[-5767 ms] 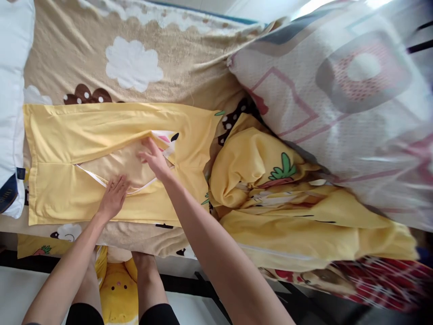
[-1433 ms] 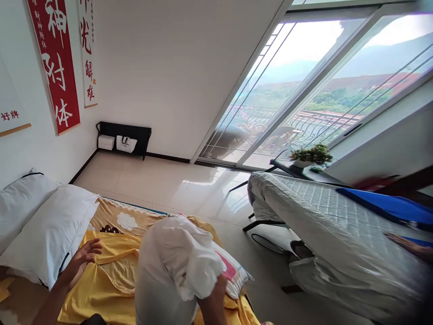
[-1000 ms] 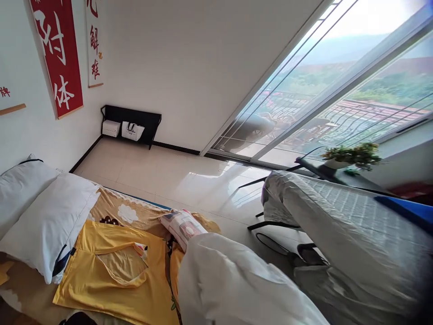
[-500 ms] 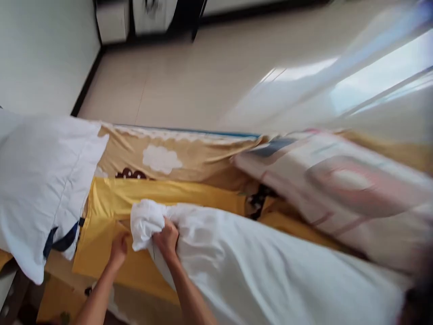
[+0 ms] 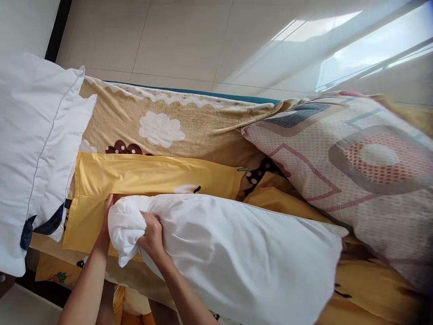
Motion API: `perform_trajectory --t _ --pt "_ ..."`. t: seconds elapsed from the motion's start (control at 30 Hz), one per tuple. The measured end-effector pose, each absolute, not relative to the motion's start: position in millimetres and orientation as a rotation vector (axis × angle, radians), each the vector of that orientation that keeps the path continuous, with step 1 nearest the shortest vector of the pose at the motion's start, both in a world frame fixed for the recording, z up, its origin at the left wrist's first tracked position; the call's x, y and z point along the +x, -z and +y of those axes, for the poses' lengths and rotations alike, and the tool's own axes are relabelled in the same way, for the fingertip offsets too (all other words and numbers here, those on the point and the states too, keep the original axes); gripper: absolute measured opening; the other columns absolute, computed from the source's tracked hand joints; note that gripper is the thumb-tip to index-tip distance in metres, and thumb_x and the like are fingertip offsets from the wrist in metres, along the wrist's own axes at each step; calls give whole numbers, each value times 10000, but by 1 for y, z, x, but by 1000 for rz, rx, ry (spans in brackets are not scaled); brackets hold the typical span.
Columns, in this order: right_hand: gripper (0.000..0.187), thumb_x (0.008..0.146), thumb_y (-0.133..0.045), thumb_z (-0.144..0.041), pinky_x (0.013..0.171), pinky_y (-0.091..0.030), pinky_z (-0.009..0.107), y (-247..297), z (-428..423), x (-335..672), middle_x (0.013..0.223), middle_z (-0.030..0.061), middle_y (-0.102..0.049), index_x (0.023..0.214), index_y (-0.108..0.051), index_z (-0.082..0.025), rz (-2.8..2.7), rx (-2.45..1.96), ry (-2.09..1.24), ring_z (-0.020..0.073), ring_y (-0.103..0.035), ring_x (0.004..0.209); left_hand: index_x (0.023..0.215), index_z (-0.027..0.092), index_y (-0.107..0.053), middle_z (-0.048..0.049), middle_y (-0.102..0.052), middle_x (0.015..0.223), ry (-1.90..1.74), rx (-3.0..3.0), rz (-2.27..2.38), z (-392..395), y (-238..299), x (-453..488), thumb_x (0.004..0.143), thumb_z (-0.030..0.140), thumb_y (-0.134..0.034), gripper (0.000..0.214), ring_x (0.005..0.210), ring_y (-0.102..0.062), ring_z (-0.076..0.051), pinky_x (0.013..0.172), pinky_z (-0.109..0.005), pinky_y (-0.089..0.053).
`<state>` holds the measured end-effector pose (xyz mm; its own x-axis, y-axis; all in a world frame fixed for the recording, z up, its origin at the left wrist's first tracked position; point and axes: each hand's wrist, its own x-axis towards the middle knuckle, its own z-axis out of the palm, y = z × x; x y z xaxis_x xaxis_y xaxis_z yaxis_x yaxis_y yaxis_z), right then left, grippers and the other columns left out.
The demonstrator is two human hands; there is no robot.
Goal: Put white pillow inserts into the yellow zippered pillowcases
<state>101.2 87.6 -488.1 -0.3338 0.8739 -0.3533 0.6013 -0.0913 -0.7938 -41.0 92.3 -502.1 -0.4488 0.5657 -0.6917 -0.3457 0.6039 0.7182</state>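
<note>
My right hand (image 5: 152,232) is closed round one end of a white pillow (image 5: 237,253), squeezing it so that a bunched lump sticks out past the fist. The rest of the pillow slopes away to the lower right. Beneath it lies a flat yellow pillowcase (image 5: 162,174) with a small printed figure, partly covered. My left hand (image 5: 107,214) is at the left of the bunched end, with its fingertips at a raised edge of the yellow cloth, which it appears to pinch. The bunched pillow hides part of these fingers.
Stacked white pillows (image 5: 30,144) with dark blue labels lie at the left. A patterned pillow (image 5: 372,153) rests at the right. Underneath spreads a tan sheet (image 5: 199,122) with cloud prints. Tiled floor (image 5: 176,40) lies beyond the bed's edge.
The view has tilted down and steadied. My left hand has come up against the bunched pillow end, from a little way left of it. My right hand keeps its grip on the pillow.
</note>
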Motion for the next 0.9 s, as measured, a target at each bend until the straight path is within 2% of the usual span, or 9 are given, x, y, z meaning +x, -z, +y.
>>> perform_trajectory --t 0.1,0.17,0.23,0.33,0.43,0.5,0.6,0.73,0.9 --pt "486 601 -520 -81 840 -368 351 494 93 84 941 77 -697 1056 -671 -164 -2225 -1662 -1365 258 -601 926 834 235 -636 -102 -675 888 -1131 258 1663 84 495 -56 795 514 -577 288 850 -634 -266 808 -416 -512" --pt "577 623 -547 -60 876 -342 369 493 98 77 1008 96 -687 1184 -634 -164 -2428 -1675 -1306 270 -580 980 846 214 -637 -99 -674 909 -1104 319 1712 78 496 -62 784 445 -587 245 839 -623 -247 808 -380 -507" --pt "565 674 -577 -71 882 -334 384 492 101 71 1035 117 -672 1232 -606 -158 -2620 -1624 -1241 282 -565 994 946 193 -644 -96 -676 990 -1075 331 1765 72 499 -62 783 405 -567 278 922 -621 -245 865 -359 -494" --pt "488 779 -562 -97 860 -346 400 493 105 61 1037 152 -659 1266 -574 -130 -2759 -1570 -1174 295 -564 975 1077 171 -632 -116 -648 1158 -1019 407 1923 59 502 -51 810 414 -542 373 1159 -562 -269 1038 -370 -414" --pt "323 873 -505 -135 854 -362 407 498 114 51 1059 190 -654 1174 -619 -109 -2760 -1599 -1138 305 -564 1001 1230 161 -598 -167 -555 1356 -888 654 2071 43 504 -31 876 438 -506 458 1339 -444 -285 1160 -388 -292" --pt "267 868 -510 -131 866 -373 408 501 124 44 1056 190 -660 1091 -654 -104 -2749 -1627 -1115 304 -562 1018 1363 152 -506 -186 -430 1492 -837 701 2145 31 507 -17 918 453 -462 540 1433 -336 -281 1206 -400 -215" --pt "308 809 -512 -82 883 -389 404 505 140 39 1053 169 -663 1075 -667 -95 -2703 -1695 -1081 290 -564 1021 1481 118 -343 -194 -296 1580 -845 474 2245 14 514 5 933 487 -442 669 1477 -269 -273 1224 -401 -201" --pt "276 801 -547 -125 850 -420 432 507 150 37 1059 186 -658 1043 -679 -127 -2606 -1795 -1036 324 -559 1009 1506 128 -309 -162 -316 1582 -872 119 2297 -6 504 39 947 505 -406 681 1487 -261 -252 1234 -372 -199" --pt "318 845 -575 -236 899 -421 479 506 113 42 1161 182 -628 1150 -642 -171 -2664 -1554 -1012 350 -523 1078 1565 111 -139 -173 -84 1646 -829 272 2387 -3 464 62 961 536 -381 777 1532 -57 -251 1255 -381 -83"
